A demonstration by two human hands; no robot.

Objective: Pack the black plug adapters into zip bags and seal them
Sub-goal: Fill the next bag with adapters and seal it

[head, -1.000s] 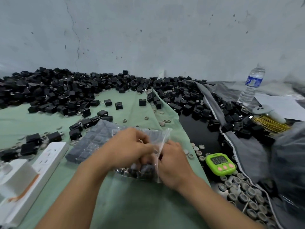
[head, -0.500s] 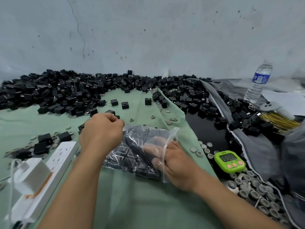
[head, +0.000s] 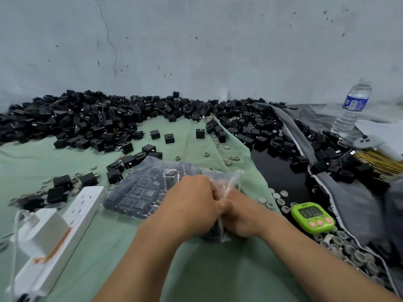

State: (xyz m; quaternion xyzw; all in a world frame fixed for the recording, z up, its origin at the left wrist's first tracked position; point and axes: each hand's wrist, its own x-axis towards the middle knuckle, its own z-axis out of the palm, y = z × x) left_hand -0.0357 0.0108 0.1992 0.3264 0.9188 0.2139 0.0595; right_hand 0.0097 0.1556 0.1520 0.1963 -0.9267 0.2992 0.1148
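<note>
Both fists bunched on one zip bag, knuckle to knuckle

The left hand (head: 192,205) and right hand (head: 242,216) are both curled tight onto the same clear zip bag (head: 233,178). The thin, crinkly plastic pokes up from between them, and dark blocky shapes show inside the bag just under the grip. The free edge seems to run up and away from the knuckles, so I'd guess any pinch-and-slide to seal goes along that line. I can't tell if the strip is closed. A flat packed bag (head: 139,192) with square adapters in neat rows lies just beyond-left of the grip. The loose adapters (head: 87,120), which are matte black cubes, are heaped well beyond on the soft green cloth (head: 196,269), nearer the left hand.
</note>
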